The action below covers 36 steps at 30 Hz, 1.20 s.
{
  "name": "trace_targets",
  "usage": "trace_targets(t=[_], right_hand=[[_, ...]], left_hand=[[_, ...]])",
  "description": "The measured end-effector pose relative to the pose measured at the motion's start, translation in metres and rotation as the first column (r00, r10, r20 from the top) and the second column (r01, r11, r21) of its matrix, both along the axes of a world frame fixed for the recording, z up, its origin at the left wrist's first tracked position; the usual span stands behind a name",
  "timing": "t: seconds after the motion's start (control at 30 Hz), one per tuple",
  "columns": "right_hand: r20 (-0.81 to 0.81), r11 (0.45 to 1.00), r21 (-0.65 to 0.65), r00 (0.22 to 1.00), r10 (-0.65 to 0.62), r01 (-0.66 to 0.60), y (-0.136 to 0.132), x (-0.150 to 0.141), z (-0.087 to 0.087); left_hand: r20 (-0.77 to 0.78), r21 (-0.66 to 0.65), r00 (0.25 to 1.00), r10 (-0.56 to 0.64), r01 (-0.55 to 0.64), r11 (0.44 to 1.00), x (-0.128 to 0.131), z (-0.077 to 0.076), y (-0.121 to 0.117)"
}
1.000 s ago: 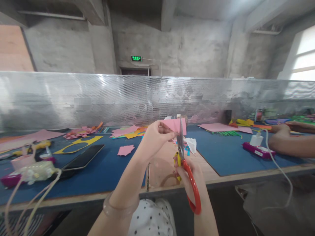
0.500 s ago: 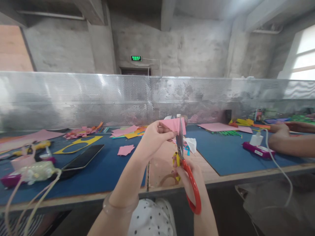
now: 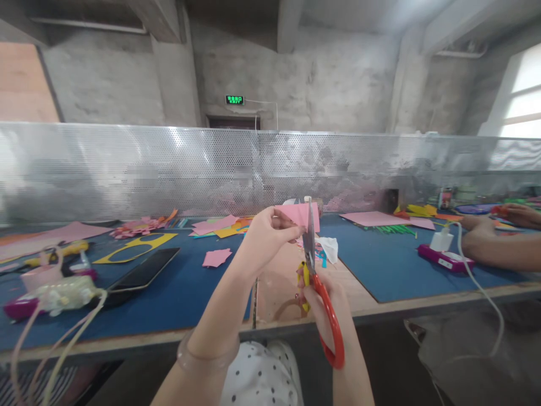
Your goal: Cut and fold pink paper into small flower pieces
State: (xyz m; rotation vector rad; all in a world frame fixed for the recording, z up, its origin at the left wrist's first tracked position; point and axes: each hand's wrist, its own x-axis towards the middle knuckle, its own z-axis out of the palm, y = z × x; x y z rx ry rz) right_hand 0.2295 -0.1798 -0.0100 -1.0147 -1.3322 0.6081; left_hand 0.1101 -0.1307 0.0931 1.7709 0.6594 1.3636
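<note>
Pinched between the thumb and fingers of my left hand (image 3: 270, 237) is a small piece of pink paper (image 3: 296, 213), held up above the table. My right hand (image 3: 323, 296) is closed round a pair of scissors (image 3: 330, 321) with one red handle loop and a yellow part at the other. Their blades point upward and cross the right part of the pink paper. Whether the paper is between the blades or behind them I cannot tell. Beyond the hands, a white crumpled piece (image 3: 328, 249) and small coloured scraps lie on the wooden board (image 3: 274, 287).
On the blue mat to the left lie pink cut pieces (image 3: 217, 257), a black phone (image 3: 146, 269), a yellow sheet with holes (image 3: 135, 248) and a power strip with cords (image 3: 63, 293). At right are a pink sheet (image 3: 372, 219), a purple socket (image 3: 443, 259) and another person's arm (image 3: 499, 248).
My hands, the pink paper and the scissors hold nearly the same position. At the far right, the other person's farther hand has shifted and shows a red thing.
</note>
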Motion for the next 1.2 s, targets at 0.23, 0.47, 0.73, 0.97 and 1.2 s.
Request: trace_targets(t=[0.23,0.47,0.73,0.97,1.2], right_hand=[[-0.008,1.0,-0.016,1.0,-0.012,0.012,-0.0013,-0.0014,0.0039],[0.005,0.998,-0.029,0.999,-0.051,0.052,-0.0029,-0.003,0.009],[0.044,0.997,-0.025,0.996,-0.076,0.077,-0.0015,-0.0019,0.0071],[0.029,0.997,-0.045,0.997,-0.066,0.067,-0.001,-0.0027,0.0056],[0.017,0.998,0.012,0.998,-0.06,0.06,0.0027,-0.0021,0.0008]], left_hand=[[-0.007,0.0,1.0,0.008,-0.008,1.0,0.0001,0.0,-0.0002],[-0.008,-0.004,1.0,0.02,-0.02,1.0,0.0004,0.0005,-0.0001],[-0.016,0.001,1.0,0.013,-0.013,1.0,-0.0002,0.0008,-0.0008],[-0.014,0.023,0.999,-0.042,0.042,0.999,0.0027,-0.0026,0.0007],[-0.06,0.086,0.997,-0.05,0.055,0.995,0.0049,0.0012,-0.0051]])
